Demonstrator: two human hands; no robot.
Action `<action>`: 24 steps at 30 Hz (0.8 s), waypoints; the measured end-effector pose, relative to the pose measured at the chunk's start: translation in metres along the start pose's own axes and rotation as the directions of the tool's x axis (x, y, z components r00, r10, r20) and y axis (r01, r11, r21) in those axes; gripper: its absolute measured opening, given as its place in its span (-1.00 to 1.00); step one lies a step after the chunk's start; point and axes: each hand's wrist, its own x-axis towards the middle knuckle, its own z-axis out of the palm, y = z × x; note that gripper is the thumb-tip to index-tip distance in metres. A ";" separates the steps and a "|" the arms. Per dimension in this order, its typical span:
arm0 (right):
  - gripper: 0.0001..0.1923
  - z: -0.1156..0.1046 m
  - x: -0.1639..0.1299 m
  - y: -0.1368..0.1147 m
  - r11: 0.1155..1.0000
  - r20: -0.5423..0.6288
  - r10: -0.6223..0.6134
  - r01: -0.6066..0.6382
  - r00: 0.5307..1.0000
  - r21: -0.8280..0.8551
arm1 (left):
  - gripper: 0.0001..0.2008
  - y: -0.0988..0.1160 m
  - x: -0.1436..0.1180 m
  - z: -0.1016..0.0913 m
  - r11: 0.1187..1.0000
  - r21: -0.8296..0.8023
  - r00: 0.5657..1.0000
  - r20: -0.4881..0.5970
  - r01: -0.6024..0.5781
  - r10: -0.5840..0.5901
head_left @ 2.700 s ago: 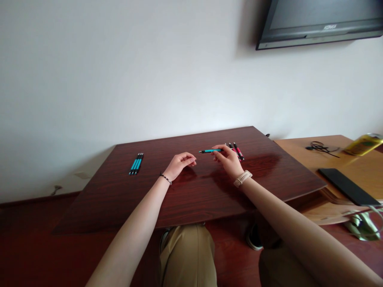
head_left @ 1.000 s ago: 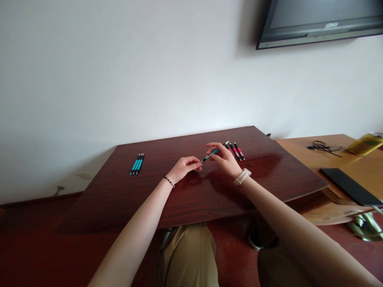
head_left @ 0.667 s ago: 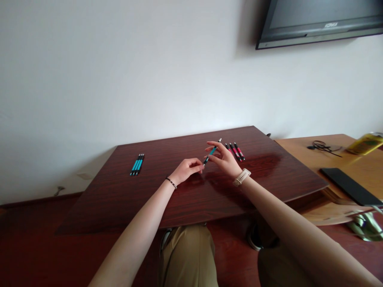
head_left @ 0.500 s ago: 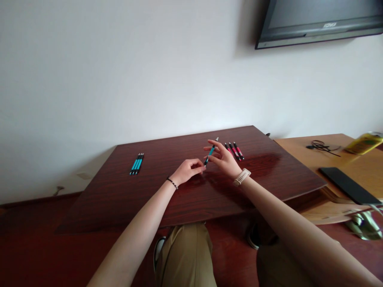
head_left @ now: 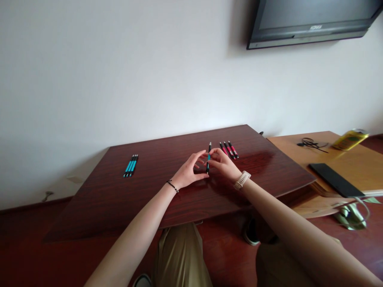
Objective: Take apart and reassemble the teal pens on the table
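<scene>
Over the middle of the dark table (head_left: 155, 159), a blue-and-black pen (head_left: 208, 157) is held nearly upright between my hands. My right hand (head_left: 225, 165) pinches it around its blue middle with thumb and fingers. From the other side, my left hand (head_left: 189, 169) curves about it, the thumb at the pen's lower end and the fingertips by its upper half. Several matching blue pens (head_left: 131, 166) lie side by side at the left of the table. Just beyond my right hand, pink-and-black pens (head_left: 229, 149) rest in a row, partly covered by that hand.
A lighter wooden table (head_left: 287, 153) adjoins on the right, bearing a black flat device (head_left: 335, 179) with a white cable, a coiled black cord (head_left: 312, 144) and a yellow can (head_left: 350, 139). A television (head_left: 311, 24) hangs on the white wall.
The pen has turned more upright. My left hand has opened from its closed pinch at the lower end and spread around the pen. The view has shifted slightly right.
</scene>
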 end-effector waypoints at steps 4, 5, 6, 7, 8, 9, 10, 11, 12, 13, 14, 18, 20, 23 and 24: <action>-0.66 0.001 -0.003 -0.001 0.999 0.025 -0.007 0.009 1.000 -0.053 | -0.01 0.001 0.001 0.000 0.994 0.097 0.998 0.003 -0.056 0.056; -0.67 0.002 -0.003 -0.001 0.998 0.026 -0.009 0.011 1.000 -0.058 | -0.01 0.000 0.001 0.000 0.989 0.132 0.998 -0.005 -0.066 0.067; -0.68 0.002 -0.003 -0.001 0.998 0.028 -0.011 0.012 1.000 -0.060 | -0.01 0.000 0.001 0.000 0.983 0.169 0.997 -0.017 -0.073 0.077; -0.67 0.002 -0.004 0.000 0.998 0.034 -0.012 0.014 0.999 -0.062 | 0.00 -0.001 0.002 0.000 0.975 0.207 0.996 -0.031 -0.079 0.088; -0.66 0.002 -0.004 0.001 0.998 0.043 -0.013 0.016 0.999 -0.063 | 0.00 -0.002 0.002 0.000 0.967 0.240 0.994 -0.040 -0.086 0.098; -0.66 0.003 -0.004 0.002 0.998 0.055 -0.014 0.017 0.998 -0.062 | 0.02 -0.003 0.002 0.000 0.960 0.266 0.993 -0.042 -0.091 0.106; -0.66 0.003 -0.005 0.004 0.998 0.070 -0.014 0.018 0.997 -0.060 | 0.03 -0.004 0.002 0.000 0.954 0.284 0.993 -0.035 -0.095 0.110; -0.67 0.003 -0.005 0.005 0.998 0.086 -0.012 0.017 0.996 -0.058 | 0.05 -0.005 0.002 0.000 0.950 0.298 0.994 -0.021 -0.096 0.107; -0.67 0.003 -0.006 0.006 0.998 0.103 -0.006 0.012 0.995 -0.058 | 0.08 -0.005 0.002 0.000 0.947 0.308 0.995 -0.005 -0.091 0.098; -0.66 0.003 -0.006 0.007 0.998 0.118 0.003 0.005 0.993 -0.060 | 0.10 -0.005 0.002 0.000 0.946 0.314 0.996 0.011 -0.083 0.084; -0.66 0.003 -0.007 0.008 0.998 0.129 0.013 -0.005 0.992 -0.062 | 0.13 -0.005 0.002 0.000 0.945 0.319 0.997 0.024 -0.075 0.071; -0.64 0.002 -0.008 0.006 0.997 0.131 0.043 -0.034 0.990 -0.069 | 0.19 -0.003 0.001 0.000 0.944 0.324 0.998 0.039 -0.068 0.059; -0.64 0.003 -0.009 0.005 0.996 0.125 0.052 -0.043 0.991 -0.076 | 0.19 -0.003 0.001 0.001 0.944 0.322 0.998 0.035 -0.068 0.060; -0.63 0.003 -0.010 0.005 0.995 0.105 0.059 -0.049 0.993 -0.091 | 0.16 -0.004 0.002 0.001 0.945 0.320 0.998 0.032 -0.059 0.052; -0.63 0.002 -0.010 0.005 0.994 0.095 0.054 -0.044 0.994 -0.101 | 0.15 -0.005 0.002 0.001 0.945 0.322 0.998 0.031 -0.054 0.047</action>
